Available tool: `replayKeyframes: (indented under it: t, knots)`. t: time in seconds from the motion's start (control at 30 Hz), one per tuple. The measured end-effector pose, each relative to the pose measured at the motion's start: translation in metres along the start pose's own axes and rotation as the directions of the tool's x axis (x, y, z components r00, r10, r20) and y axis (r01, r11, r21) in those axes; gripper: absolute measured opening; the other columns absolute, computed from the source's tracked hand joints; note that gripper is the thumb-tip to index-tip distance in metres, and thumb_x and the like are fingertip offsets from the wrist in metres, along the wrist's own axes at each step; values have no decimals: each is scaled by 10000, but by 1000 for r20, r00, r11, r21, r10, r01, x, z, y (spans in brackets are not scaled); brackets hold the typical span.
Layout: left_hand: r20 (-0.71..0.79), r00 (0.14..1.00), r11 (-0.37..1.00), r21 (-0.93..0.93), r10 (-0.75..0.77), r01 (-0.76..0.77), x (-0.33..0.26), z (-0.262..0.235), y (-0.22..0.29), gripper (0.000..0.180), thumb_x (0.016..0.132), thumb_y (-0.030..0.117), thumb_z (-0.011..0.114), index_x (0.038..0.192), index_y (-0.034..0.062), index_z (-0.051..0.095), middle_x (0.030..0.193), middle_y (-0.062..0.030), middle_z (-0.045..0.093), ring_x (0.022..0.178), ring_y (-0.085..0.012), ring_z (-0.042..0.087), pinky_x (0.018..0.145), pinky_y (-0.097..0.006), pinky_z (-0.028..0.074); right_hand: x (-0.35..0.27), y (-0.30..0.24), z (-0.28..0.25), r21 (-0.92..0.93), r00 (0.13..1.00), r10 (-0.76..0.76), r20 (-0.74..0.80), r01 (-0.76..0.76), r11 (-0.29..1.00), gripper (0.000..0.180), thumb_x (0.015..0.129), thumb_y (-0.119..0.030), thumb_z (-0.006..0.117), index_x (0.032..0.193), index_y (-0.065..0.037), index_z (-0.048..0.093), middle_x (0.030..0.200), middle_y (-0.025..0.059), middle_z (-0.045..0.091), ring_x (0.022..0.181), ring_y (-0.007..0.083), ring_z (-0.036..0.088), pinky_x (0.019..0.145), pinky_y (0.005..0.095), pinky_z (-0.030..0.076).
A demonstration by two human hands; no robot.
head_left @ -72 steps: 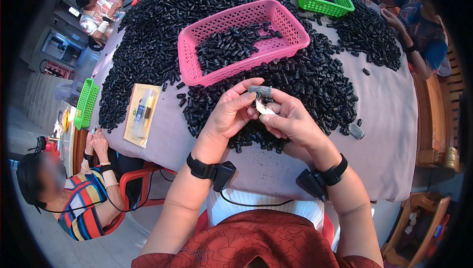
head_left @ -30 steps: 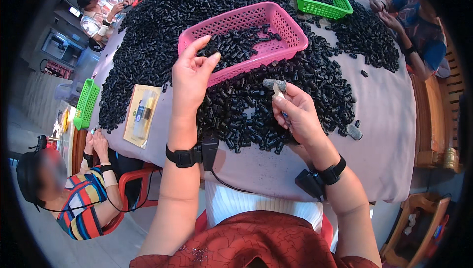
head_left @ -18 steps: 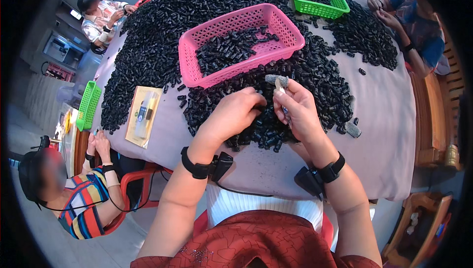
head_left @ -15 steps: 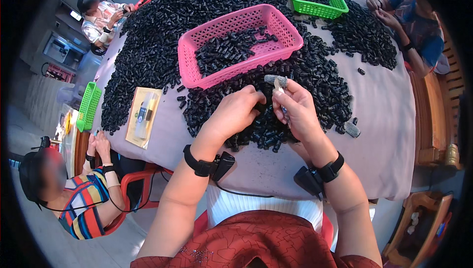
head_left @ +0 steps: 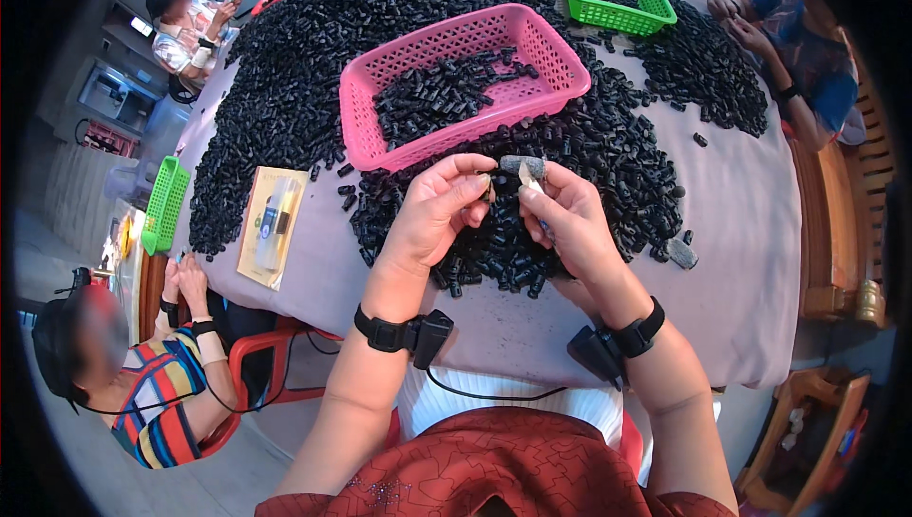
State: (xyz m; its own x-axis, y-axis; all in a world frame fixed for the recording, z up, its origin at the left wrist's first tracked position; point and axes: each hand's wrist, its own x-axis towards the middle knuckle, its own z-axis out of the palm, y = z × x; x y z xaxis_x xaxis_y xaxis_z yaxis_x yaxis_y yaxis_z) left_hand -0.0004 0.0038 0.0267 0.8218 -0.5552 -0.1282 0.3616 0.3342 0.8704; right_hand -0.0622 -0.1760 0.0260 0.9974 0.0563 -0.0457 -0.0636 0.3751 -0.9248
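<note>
Between the thumb and index finger of my left hand (head_left: 432, 213) is a small dark piece (head_left: 489, 191), mostly hidden by the fingers. My right hand (head_left: 568, 218) pinches a thin pale blade-like tool (head_left: 528, 181), its tip pointing up. A grey, speckled, stubby cylinder (head_left: 513, 165) sits at the right index fingertip; whether it is worn or held I cannot tell. Both hands are close together over a heap of short black cylindrical pieces (head_left: 494, 256). Just beyond them stands a pink perforated basket (head_left: 465, 135), partly filled with black pieces.
A similar grey lump (head_left: 681, 253) lies right of the heap. A green basket (head_left: 617, 15) stands far right, another green one (head_left: 166, 205) at the left edge. A yellowish booklet (head_left: 258, 265) carries a clear tube (head_left: 275, 232). Other people sit to the left and right.
My left hand has risen from the heap and turned, now with a small dark piece in its fingertips. My right hand has shifted slightly left and down, bringing the tool nearer to it.
</note>
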Motion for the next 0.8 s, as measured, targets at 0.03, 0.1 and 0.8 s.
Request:
replayKeyframes:
  t: [0.03,0.1,0.8]
  knots:
    - [-4,1000,1000,-2,0,0,0,-5,-2,197,896,133,619,1067,35,613,828,-36,621,627,-79,537,575,-189,434,0,0,2,0,1000,4,2,-4,1000,143,902,-104,571,1026,-34,564,693,-44,534,523,16,447,436,152,313]
    - [27,1000,998,-58,3,-1,0,-13,-5,227,903,139,614,1099,25,616,839,-39,621,643,-84,541,581,-196,437,-1,-2,5,-28,999,19,46,-18,999,179,899,-99,571,1065,-33,566,702,-47,537,528,13,444,444,154,317]
    - [86,996,980,-194,-34,51,2,-14,-11,321,889,104,613,1189,24,530,969,-50,637,700,-87,591,625,-206,501,-4,-7,9,35,968,73,239,-84,996,417,878,-68,601,1269,-27,463,868,12,617,558,23,457,457,158,340]
